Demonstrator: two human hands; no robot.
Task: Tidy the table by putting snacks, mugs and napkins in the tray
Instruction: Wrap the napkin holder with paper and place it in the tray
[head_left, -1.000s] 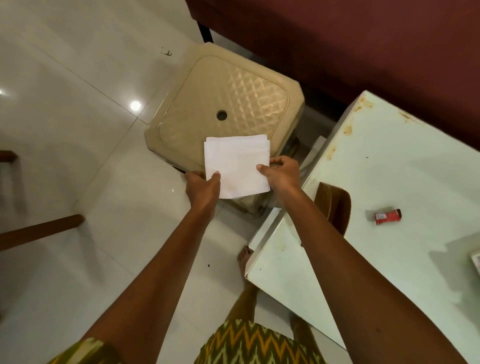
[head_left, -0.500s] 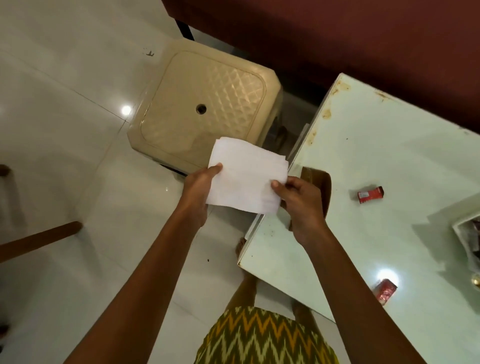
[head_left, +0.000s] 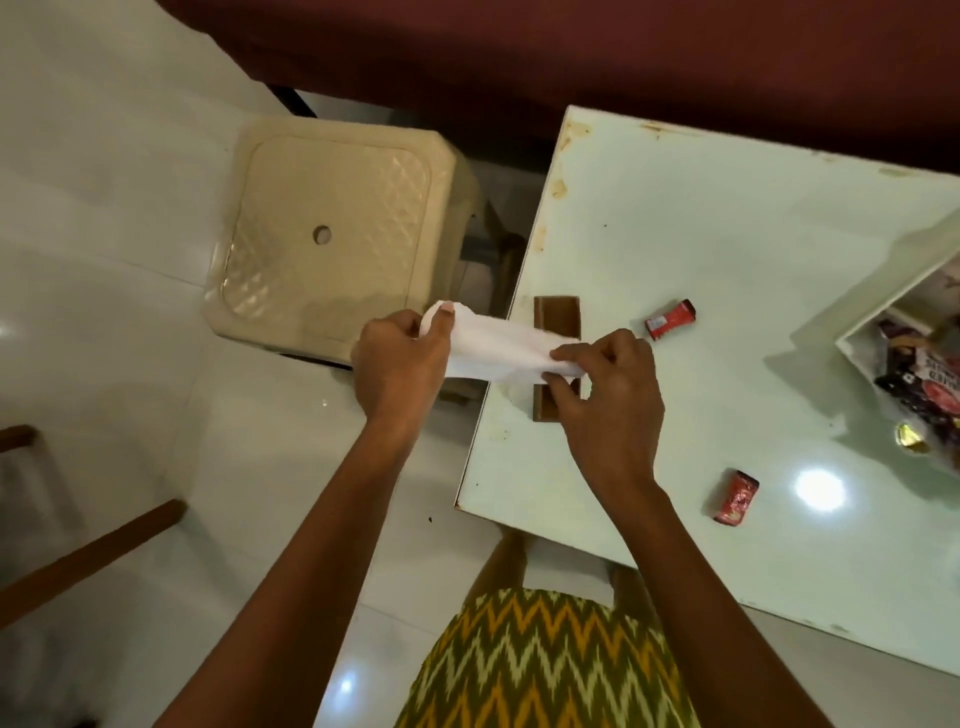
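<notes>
A white napkin (head_left: 496, 347) is stretched and folded between my two hands at the table's left edge. My left hand (head_left: 397, 364) pinches its left end off the table; my right hand (head_left: 605, 384) pinches its right end above a brown holder (head_left: 557, 317) on the pale green table (head_left: 727, 234). Two small red snack packets lie on the table: one (head_left: 670, 319) beyond my right hand, the other (head_left: 735, 498) nearer me. The white tray (head_left: 883, 296) at the right edge holds several snack packets (head_left: 930, 384).
A beige plastic stool (head_left: 332, 244) stands on the white tile floor left of the table. A dark red wall or sofa runs along the top. Brown wooden furniture legs (head_left: 88, 561) show at lower left. My patterned garment is at the bottom.
The flat napkin has been folded or gathered into a narrow strip. Both hands moved right, toward the table, with my right hand now over the brown holder. The view shifted right, revealing the tray.
</notes>
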